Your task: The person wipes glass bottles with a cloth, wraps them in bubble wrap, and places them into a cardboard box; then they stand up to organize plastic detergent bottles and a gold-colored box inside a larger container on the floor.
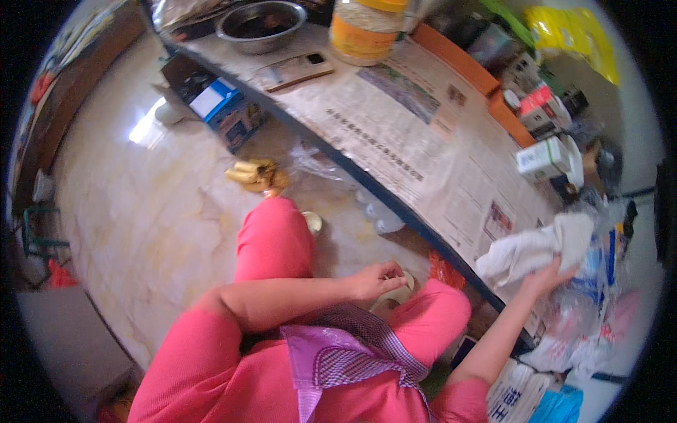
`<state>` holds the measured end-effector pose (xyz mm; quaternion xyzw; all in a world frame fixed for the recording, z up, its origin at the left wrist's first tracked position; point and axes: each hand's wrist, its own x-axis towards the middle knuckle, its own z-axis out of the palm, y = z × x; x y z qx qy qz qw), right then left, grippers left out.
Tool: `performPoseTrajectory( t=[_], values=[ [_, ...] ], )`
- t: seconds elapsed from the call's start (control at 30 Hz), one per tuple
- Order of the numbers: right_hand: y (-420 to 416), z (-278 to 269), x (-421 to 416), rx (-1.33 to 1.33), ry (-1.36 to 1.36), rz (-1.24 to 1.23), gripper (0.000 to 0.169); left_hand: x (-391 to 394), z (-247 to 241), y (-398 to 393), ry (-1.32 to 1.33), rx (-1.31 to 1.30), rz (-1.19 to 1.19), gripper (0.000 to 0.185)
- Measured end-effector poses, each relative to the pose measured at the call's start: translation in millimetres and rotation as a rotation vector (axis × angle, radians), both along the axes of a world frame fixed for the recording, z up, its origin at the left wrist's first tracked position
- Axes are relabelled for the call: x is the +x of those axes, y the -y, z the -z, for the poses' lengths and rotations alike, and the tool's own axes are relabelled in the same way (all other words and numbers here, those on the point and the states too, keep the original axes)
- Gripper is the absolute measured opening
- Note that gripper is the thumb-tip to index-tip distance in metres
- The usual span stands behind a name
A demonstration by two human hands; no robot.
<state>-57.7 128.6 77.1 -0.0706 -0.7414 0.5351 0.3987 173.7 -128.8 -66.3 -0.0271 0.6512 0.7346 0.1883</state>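
Observation:
My right hand [550, 276] is at the right end of the newspaper-covered table [381, 132], gripping a crumpled white cloth [508, 255]. The cloth lies partly on the newspaper and hides some of my fingers. My left hand [380, 281] hangs over my lap, its fingers loosely bent and nothing visible in them. Below it is the purple checked apron [349, 354] on my lap. A pale round thing [406, 288], partly hidden, shows just beyond those fingers.
Across the table are a metal bowl [262, 26], a phone [296, 71], an orange-labelled jar [365, 34] and small boxes [545, 158]. Plastic bags [571, 317] crowd the right end. Bananas [256, 174] and a blue box [227, 113] are on the floor by the table's dark edge.

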Motion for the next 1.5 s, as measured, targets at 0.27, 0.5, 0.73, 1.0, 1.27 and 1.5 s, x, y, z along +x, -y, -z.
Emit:
performPoseTrajectory(
  t=[0.27,0.5,0.73,1.0,1.27,1.5],
  values=[
    [4,110,-105,1.216,0.597,-0.137,0.048,-3,-9,16,-0.07,-0.264,0.034,0.044],
    [124,43,52,0.81,0.429,-1.472,0.039,2,-7,17,-0.088,-0.32,0.047,0.042],
    [71,-23,89,-0.137,0.678,-1.451,0.033,4,-9,9,-0.12,-0.303,0.133,0.035],
    [-14,-69,31,-0.696,0.036,-0.473,0.05,3,-10,7,-0.158,-0.327,0.134,0.036],
    [-136,70,-84,0.021,0.168,0.093,0.053,-1,-16,2,-0.161,-0.392,0.231,0.038],
    [26,131,-162,0.372,0.427,-0.243,0.052,9,-21,2,-0.201,-0.294,0.227,0.039]
  ],
)
